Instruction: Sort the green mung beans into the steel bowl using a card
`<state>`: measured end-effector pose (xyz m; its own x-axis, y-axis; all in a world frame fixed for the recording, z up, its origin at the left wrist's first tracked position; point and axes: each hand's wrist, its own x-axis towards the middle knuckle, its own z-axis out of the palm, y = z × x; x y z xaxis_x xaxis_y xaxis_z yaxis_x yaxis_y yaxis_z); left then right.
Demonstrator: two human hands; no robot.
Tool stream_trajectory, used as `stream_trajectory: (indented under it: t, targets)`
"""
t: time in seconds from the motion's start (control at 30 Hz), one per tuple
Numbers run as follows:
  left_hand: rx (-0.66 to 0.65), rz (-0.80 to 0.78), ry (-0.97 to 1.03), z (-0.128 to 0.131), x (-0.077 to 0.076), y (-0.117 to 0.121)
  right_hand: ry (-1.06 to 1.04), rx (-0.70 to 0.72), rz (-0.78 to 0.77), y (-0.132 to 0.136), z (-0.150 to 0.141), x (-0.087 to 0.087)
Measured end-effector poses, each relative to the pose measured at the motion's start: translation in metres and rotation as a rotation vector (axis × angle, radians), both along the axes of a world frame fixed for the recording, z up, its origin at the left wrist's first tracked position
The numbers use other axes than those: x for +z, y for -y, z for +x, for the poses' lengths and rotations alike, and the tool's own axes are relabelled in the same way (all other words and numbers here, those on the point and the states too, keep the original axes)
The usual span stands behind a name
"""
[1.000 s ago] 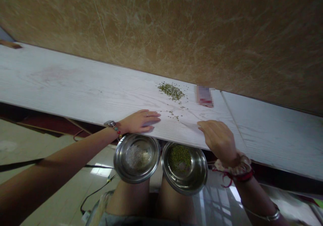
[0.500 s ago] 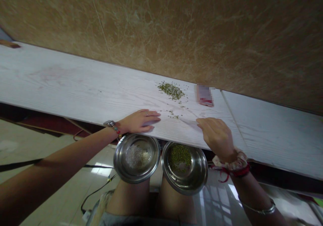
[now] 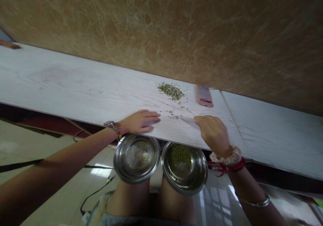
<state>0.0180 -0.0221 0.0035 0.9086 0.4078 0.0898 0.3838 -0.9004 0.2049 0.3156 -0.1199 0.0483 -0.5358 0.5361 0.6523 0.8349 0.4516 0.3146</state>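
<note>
My left hand (image 3: 142,121) lies flat on the white board, fingers stretched out and empty, just left of a few scattered beans. My right hand (image 3: 212,131) is closed, knuckles up, at the board's front part. From its fingertips a slim pale pointed tool (image 3: 186,120) seems to reach left toward the small scatter of green beans (image 3: 173,115); its exact kind is blurred. Behind lies a larger pile of green beans mixed with white grains (image 3: 171,91). Below the board edge, a steel bowl with white grains (image 3: 122,170) stands left of a steel bowl with green beans (image 3: 198,182).
A phone-like object (image 3: 205,96), partly pixelated, lies on the white board (image 3: 75,88) near the brown marbled wall (image 3: 161,30). At the far left is a brown wooden piece (image 3: 9,44). Both bowls rest over my legs; a black cable (image 3: 97,189) runs below.
My right hand has shifted slightly left and toward the wall, still closed. My left hand has stayed in place, and the bean pile looks the same.
</note>
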Motion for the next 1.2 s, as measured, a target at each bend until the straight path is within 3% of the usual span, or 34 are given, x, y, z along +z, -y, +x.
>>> stream_trajectory:
  t: [0.57, 0.9, 1.2]
  targets:
    - [0.009, -0.008, -0.009, -0.001, 0.000, 0.000, -0.011, 0.007, 0.000, 0.000, 0.001, -0.002]
    - [0.001, -0.022, 0.009, 0.000, 0.002, -0.001, -0.038, 0.076, -0.040, 0.017, 0.000, 0.007]
    - [0.000, -0.010, 0.006, 0.001, 0.003, 0.000, -0.022, 0.037, -0.008, 0.008, -0.004, 0.001]
